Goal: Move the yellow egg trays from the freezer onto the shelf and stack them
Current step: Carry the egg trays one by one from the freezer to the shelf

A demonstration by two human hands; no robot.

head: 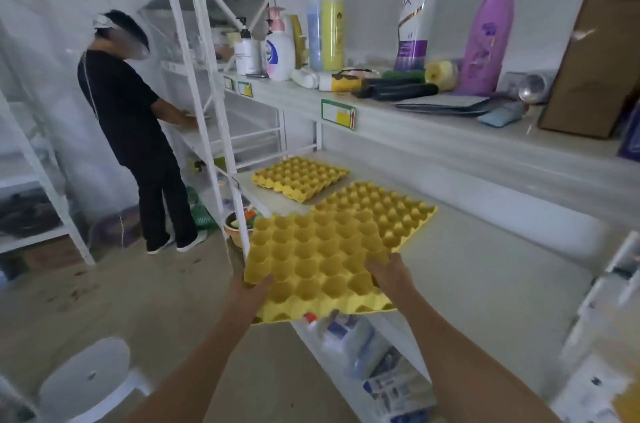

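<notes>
I hold a yellow egg tray [311, 260] level in front of the white shelf [485, 270], its far edge overlapping a second yellow egg tray [391, 211] that lies flat on the shelf. My left hand [251, 287] grips the held tray's near left corner. My right hand [388, 270] grips its near right edge. A third yellow egg tray [299, 178] lies farther back on the same shelf, apart from the second. The freezer is out of view.
A person in black [138, 132] stands at another white rack [194, 83] to the left. Bottles [330, 28] and a brown board [595, 52] crowd the upper shelf. A white stool [86, 377] stands at lower left. Packages [356, 339] fill the shelf below.
</notes>
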